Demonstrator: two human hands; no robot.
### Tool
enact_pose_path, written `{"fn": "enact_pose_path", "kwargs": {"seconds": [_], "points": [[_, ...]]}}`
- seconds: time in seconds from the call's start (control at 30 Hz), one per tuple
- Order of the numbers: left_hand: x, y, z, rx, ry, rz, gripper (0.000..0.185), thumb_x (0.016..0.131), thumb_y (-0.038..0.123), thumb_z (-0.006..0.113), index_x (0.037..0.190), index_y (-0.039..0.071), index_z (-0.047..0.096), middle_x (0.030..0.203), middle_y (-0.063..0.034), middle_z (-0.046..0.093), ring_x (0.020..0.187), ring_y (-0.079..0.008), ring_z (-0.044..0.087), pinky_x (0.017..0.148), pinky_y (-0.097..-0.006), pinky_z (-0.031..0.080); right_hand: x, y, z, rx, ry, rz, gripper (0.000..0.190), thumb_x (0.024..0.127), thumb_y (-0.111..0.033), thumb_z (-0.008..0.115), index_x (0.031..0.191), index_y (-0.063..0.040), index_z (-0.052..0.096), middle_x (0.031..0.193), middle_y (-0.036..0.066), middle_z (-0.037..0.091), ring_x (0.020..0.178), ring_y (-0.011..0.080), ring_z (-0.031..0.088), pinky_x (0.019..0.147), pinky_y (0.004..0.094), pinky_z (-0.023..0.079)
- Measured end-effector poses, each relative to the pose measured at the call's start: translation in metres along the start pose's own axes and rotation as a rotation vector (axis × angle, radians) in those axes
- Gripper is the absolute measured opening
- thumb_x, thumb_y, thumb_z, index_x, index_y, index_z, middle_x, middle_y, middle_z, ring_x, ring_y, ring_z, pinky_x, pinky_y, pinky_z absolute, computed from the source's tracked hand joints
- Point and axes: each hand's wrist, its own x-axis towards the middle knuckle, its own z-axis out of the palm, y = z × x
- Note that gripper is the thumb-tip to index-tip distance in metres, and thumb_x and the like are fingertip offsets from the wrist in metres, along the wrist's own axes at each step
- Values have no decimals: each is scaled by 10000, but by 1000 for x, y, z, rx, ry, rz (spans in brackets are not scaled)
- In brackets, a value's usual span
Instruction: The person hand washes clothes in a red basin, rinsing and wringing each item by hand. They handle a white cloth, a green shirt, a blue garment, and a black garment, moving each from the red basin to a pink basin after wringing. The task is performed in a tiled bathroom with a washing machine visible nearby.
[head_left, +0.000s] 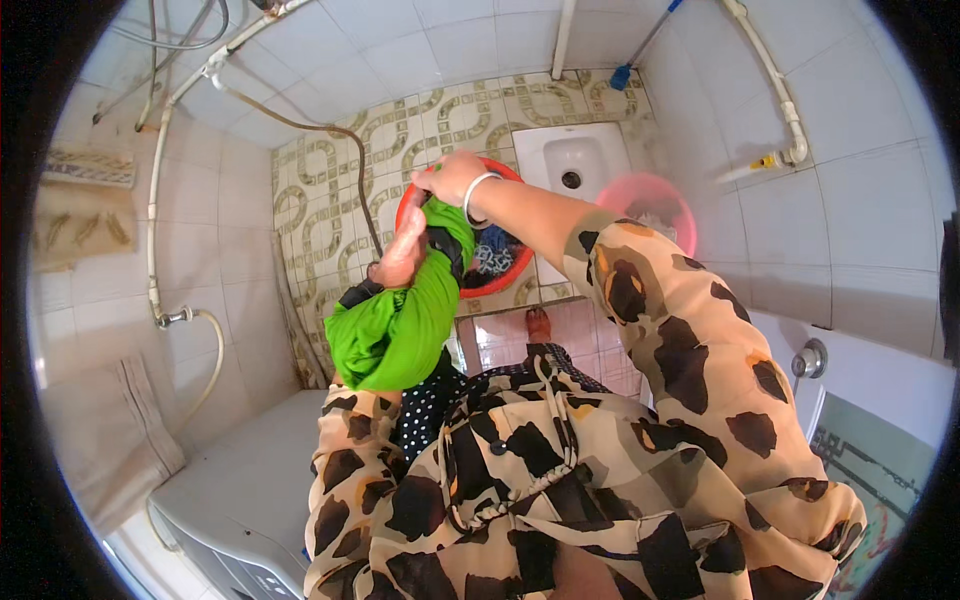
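A bright green garment with black parts (397, 330) hangs bunched and twisted between my two hands. My right hand (452, 180), with a white bangle (472, 196) at its wrist, grips the upper end. Lower down, my left hand (405, 251) holds the middle of the cloth, and the loose green folds cover most of my left forearm. Beneath both hands stands a red basin (499, 287) on the tiled floor. Dark and blue fabric (495, 251) with white markings lies in it, partly hidden by the garment and my hands.
A white squat toilet (574, 139) is set in the floor, with a pink tub (645, 195) beside it. A brown hose (358, 161) hangs from the wall pipe. A grey appliance (240, 465) stands at my left; a white door with a round knob (810, 358) is at my right.
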Motion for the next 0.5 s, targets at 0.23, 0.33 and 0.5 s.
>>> {"fn": "enact_pose_path", "kwargs": {"seconds": [0.23,0.33,0.5], "points": [[27,-38,3,140,109,261,927,761,258,717,1419,62,94,1394,-73,284,1282,-199,278,1056,-327,213,-1,35,30,229,-181,119,862,727,-708,409,1137,43,517,1017,286,584,1028,373,556,912,388,400],[23,-35,-1,169,153,325,745,793,176,690,1380,48,249,1297,-63,419,1175,-163,413,1003,-314,303,-20,6,26,113,38,254,886,721,-694,430,1219,39,426,1106,311,527,1075,408,515,928,391,389],[37,-44,-6,188,340,191,455,769,123,712,1161,20,507,875,14,602,788,-91,558,730,-219,452,-37,13,-6,855,74,70,686,784,-424,574,1257,31,373,1181,201,524,1005,251,548,831,361,440]]}}
